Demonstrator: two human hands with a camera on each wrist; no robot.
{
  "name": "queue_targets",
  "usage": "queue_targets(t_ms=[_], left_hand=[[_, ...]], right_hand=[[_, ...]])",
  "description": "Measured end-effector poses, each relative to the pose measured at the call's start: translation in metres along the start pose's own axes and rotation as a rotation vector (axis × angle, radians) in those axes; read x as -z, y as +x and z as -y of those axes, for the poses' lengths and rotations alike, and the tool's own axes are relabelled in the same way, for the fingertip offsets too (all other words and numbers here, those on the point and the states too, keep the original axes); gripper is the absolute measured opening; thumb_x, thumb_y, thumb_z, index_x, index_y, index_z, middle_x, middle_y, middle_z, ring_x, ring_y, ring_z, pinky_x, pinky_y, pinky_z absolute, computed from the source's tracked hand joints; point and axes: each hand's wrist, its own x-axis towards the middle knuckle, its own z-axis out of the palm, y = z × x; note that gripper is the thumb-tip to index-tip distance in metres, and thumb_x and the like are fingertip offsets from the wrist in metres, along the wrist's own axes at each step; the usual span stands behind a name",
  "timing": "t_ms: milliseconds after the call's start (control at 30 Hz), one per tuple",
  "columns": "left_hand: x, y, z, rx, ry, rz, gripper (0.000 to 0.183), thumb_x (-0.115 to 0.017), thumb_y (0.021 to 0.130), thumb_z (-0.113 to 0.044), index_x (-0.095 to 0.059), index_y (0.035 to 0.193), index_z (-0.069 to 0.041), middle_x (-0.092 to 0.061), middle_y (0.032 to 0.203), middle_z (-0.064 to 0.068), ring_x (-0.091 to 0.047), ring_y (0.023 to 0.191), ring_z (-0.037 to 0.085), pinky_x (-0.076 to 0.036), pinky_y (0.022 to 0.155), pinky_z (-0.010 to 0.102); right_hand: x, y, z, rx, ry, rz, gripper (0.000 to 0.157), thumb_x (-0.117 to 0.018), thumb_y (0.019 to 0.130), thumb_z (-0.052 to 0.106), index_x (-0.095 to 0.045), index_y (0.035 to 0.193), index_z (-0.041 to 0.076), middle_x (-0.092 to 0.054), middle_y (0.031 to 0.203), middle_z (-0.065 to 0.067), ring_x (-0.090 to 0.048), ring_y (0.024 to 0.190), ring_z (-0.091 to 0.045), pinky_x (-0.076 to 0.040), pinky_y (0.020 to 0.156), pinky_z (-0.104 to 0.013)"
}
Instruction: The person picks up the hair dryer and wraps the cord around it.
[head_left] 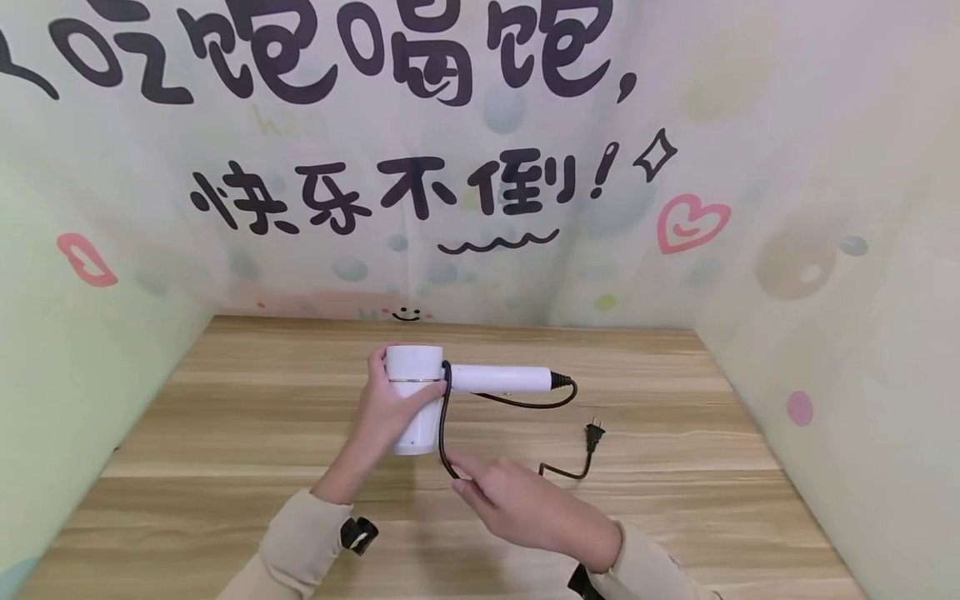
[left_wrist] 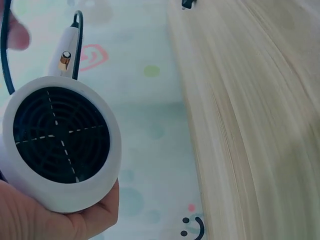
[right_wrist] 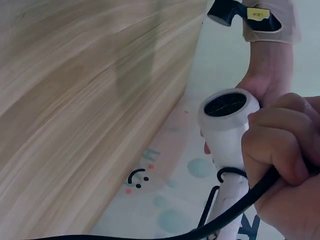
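Note:
A white hair dryer (head_left: 501, 378) is held up above the table, its handle pointing right in the head view. My left hand (head_left: 390, 406) grips it round the barrel, thumb across the near side. The black power cord (head_left: 442, 425) leaves the handle's end, runs back along the handle and loops round it beside the barrel. Lower down, my right hand (head_left: 517, 504) holds the cord between curled fingers and thumb, also visible in the right wrist view. A dark round grille (left_wrist: 62, 135) at the barrel's end faces the left wrist camera. Part of the cord is hidden behind the right hand.
The cord's two-pin plug (head_left: 595, 433) hangs out to the right of the right hand. A wood-grain table (head_left: 225, 450) lies below, enclosed by a printed cloth (head_left: 480, 283) at the back and sides. Black camera mounts (head_left: 358, 535) sit at both wrists.

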Motion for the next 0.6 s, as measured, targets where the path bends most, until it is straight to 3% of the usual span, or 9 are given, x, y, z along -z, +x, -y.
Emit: queue_targets(t_ms=[67,167,300,400,600], left_hand=[[0.001,0.0,0.0,0.014,-0.01,0.006,0.089,-0.077,0.074,-0.029,-0.019,0.141,-0.015,-0.051,0.117,0.02,-0.058,0.095,0.031,-0.052,0.071,0.034],[0.001,-0.001,-0.001,0.029,-0.032,0.018,0.089,-0.077,0.074,-0.028,-0.019,0.141,-0.016,-0.051,0.116,0.019,-0.059,0.094,0.031,-0.053,0.07,0.035],[0.0,-0.005,-0.004,0.041,-0.074,0.046,0.089,-0.076,0.074,-0.026,-0.019,0.141,-0.016,-0.051,0.116,0.018,-0.059,0.092,0.031,-0.054,0.068,0.035],[-0.001,-0.007,-0.008,0.052,-0.108,0.067,0.088,-0.076,0.075,-0.026,-0.019,0.141,-0.016,-0.05,0.117,0.018,-0.059,0.092,0.03,-0.053,0.067,0.035],[0.0,-0.013,-0.013,0.082,-0.194,0.111,0.085,-0.074,0.078,-0.025,-0.019,0.142,-0.015,-0.047,0.12,0.017,-0.058,0.092,0.027,-0.052,0.067,0.034]], right_hand=[[-0.002,0.001,-0.003,0.02,0.008,0.022,0.023,-0.041,0.1,0.017,-0.056,0.114,0.006,-0.066,0.083,0.004,-0.058,0.073,0.001,-0.048,0.067,-0.014],[-0.006,0.002,-0.008,0.033,0.009,0.055,0.019,-0.042,0.099,0.015,-0.059,0.106,0.008,-0.068,0.087,0.0,-0.057,0.073,0.001,-0.048,0.067,-0.013],[-0.013,0.004,-0.017,0.057,-0.06,0.04,0.017,-0.045,0.098,0.013,-0.06,0.104,0.007,-0.053,0.062,0.005,-0.036,0.052,0.003,-0.039,0.054,-0.009],[-0.018,0.005,-0.024,0.062,-0.148,0.002,0.015,-0.048,0.096,0.014,-0.061,0.103,0.008,-0.053,0.059,0.007,-0.037,0.051,0.003,-0.038,0.05,-0.01],[-0.02,0.007,-0.034,-0.024,-0.284,-0.041,0.014,-0.052,0.095,0.017,-0.061,0.103,0.011,-0.049,0.054,0.006,-0.04,0.047,-0.002,-0.037,0.044,-0.018]])
